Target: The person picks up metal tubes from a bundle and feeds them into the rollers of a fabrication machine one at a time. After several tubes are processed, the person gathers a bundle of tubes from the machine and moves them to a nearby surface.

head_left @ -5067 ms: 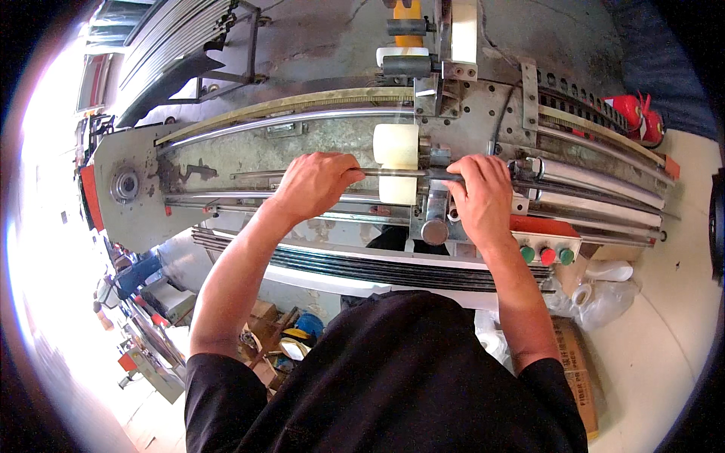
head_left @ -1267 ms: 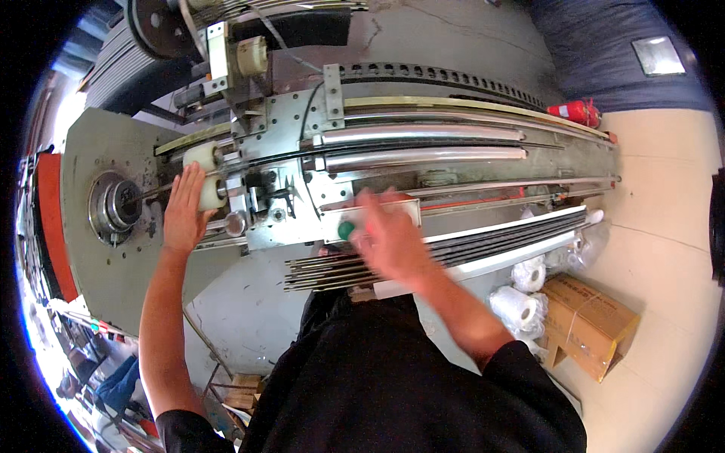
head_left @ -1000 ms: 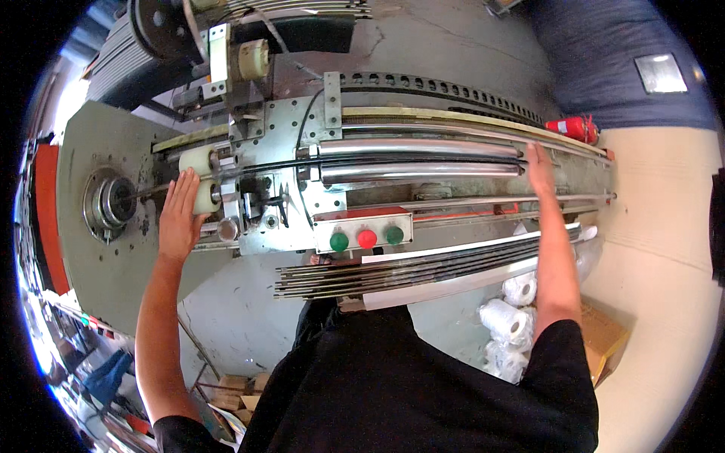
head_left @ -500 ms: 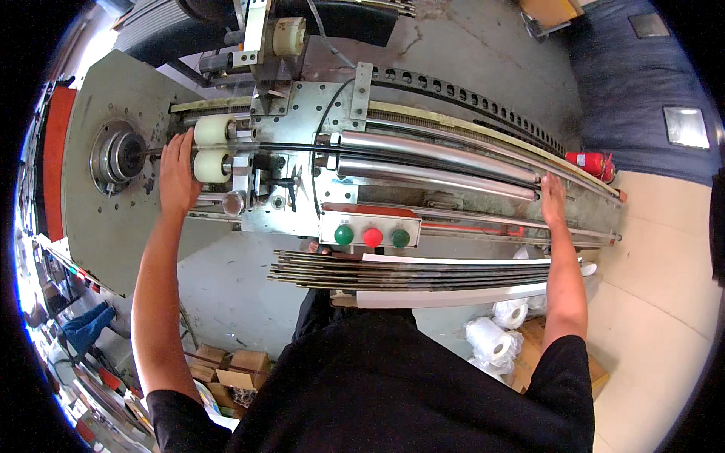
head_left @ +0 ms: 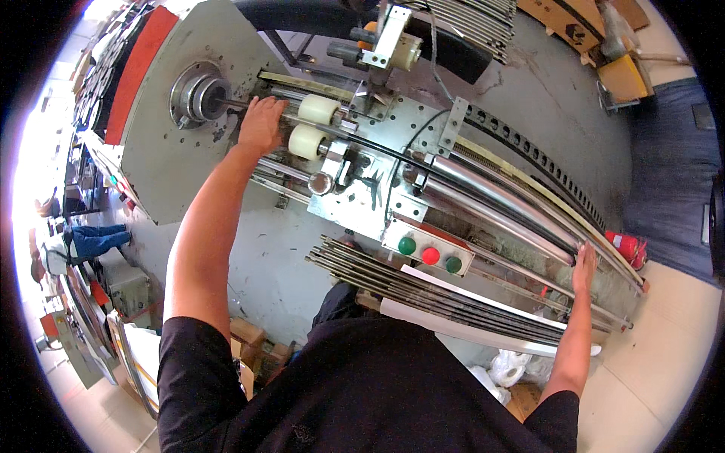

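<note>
A long thin dark rod [head_left: 387, 151] runs from the round chuck [head_left: 202, 98] on the machine's grey housing, past two white rollers, and along two shiny metal cylinders [head_left: 498, 223]. My left hand [head_left: 261, 127] lies over the rod between chuck and rollers, its fingers curled over it. At the far right end, my right hand [head_left: 584, 266] is closed about the rod's other end, fingers pressed together. Its palm side is partly hidden. The upper white roller [head_left: 318, 109] and lower white roller [head_left: 306, 142] sit just right of my left hand.
A control box [head_left: 467, 260] with green and red buttons is fixed at the machine's front. Several rods [head_left: 355, 270] lie on a white support before me. A fire extinguisher [head_left: 627, 249] stands at the far right. Cardboard boxes and plastic-wrapped rolls [head_left: 510, 368] are on the floor.
The view has turned, so the machine now slants down to the right. My left hand sits over the rod near the chuck, rather than beside the rollers. My right hand stays at the far end.
</note>
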Available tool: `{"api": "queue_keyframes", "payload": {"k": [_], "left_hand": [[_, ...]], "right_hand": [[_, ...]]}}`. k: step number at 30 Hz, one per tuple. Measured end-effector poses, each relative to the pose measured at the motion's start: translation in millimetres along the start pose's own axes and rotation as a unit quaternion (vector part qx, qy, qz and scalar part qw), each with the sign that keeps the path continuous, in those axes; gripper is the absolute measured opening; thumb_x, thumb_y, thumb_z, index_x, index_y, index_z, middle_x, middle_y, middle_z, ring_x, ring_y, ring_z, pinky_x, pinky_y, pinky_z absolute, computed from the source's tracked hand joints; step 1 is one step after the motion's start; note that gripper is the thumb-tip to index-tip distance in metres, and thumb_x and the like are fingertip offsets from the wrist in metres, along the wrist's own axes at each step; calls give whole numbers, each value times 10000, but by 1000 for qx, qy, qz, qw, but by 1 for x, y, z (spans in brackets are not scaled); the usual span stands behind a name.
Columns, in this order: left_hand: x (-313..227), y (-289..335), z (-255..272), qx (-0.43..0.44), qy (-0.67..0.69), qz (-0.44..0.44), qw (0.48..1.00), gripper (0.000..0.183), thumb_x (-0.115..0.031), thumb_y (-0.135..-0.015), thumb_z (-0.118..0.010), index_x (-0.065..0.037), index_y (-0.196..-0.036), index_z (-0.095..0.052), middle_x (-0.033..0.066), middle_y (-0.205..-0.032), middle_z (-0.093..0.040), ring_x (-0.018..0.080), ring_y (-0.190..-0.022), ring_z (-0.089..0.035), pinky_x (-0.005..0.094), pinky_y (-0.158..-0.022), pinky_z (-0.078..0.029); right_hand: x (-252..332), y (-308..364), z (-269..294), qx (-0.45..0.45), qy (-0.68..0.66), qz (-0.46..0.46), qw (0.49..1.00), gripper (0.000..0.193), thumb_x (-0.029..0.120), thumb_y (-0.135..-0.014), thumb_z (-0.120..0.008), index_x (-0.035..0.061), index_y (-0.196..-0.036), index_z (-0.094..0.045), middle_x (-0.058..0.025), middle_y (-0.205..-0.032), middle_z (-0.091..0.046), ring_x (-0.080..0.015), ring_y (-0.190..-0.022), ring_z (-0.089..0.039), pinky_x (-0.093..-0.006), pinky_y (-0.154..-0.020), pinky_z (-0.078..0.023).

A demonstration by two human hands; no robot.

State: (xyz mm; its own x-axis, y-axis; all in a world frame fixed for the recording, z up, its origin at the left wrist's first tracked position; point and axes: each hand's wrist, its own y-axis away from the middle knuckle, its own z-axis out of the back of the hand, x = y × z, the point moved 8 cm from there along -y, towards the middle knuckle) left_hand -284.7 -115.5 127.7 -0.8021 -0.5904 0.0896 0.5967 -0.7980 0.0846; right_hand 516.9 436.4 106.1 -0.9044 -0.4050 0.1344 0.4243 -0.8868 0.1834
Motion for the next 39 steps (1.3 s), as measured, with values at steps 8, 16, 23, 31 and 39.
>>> {"api": "queue_keyframes", "payload": {"k": [8, 16, 23, 31, 39], "left_hand": [[16, -7, -15, 43, 0, 21, 999, 709, -143, -797, -808, -117, -1464, -569, 129, -1513, -595, 288, -1545, -415, 502, -1325, -224], [26, -16, -12, 91, -23, 30, 995, 673, -177, -793, -823, -145, -1432, -613, 98, -1493, -621, 267, -1530, -438, 493, -1320, -233], [48, -18, -22, 107, 3, 31, 994, 670, -183, -794, -814, -169, -1436, -624, 100, -1504, -618, 260, -1528, -443, 475, -1318, -235], [56, -24, -28, 121, -23, 0, 992, 650, -217, -811, -788, -210, -1443, -635, 74, -1500, -627, 236, -1521, -457, 451, -1308, -258], [62, -25, -35, 84, 33, -42, 995, 619, -150, -762, -767, -190, -1376, -693, 91, -1399, -693, 282, -1480, -509, 461, -1282, -319]], "right_hand": [[4, -2, 1, -16, 15, 19, 1000, 711, 555, -1148, -301, 50, -1627, -444, -197, -1694, -401, -348, -1606, -293, -499, -1329, -128], [18, 3, 9, 2, 25, 28, 999, 727, 580, -1146, -291, 67, -1647, -412, -173, -1709, -382, -349, -1615, -270, -508, -1338, -108], [35, 9, 11, -8, 17, 10, 1000, 748, 596, -1143, -273, 74, -1671, -365, -166, -1729, -347, -335, -1629, -242, -501, -1341, -89], [54, 24, 18, -23, 4, 10, 1000, 725, 553, -1151, -304, 46, -1666, -359, -190, -1721, -354, -352, -1624, -246, -482, -1340, -115], [73, 43, 24, -31, 3, 2, 1000, 712, 542, -1154, -318, 44, -1660, -376, -186, -1724, -350, -355, -1631, -234, -477, -1336, -135]]}}
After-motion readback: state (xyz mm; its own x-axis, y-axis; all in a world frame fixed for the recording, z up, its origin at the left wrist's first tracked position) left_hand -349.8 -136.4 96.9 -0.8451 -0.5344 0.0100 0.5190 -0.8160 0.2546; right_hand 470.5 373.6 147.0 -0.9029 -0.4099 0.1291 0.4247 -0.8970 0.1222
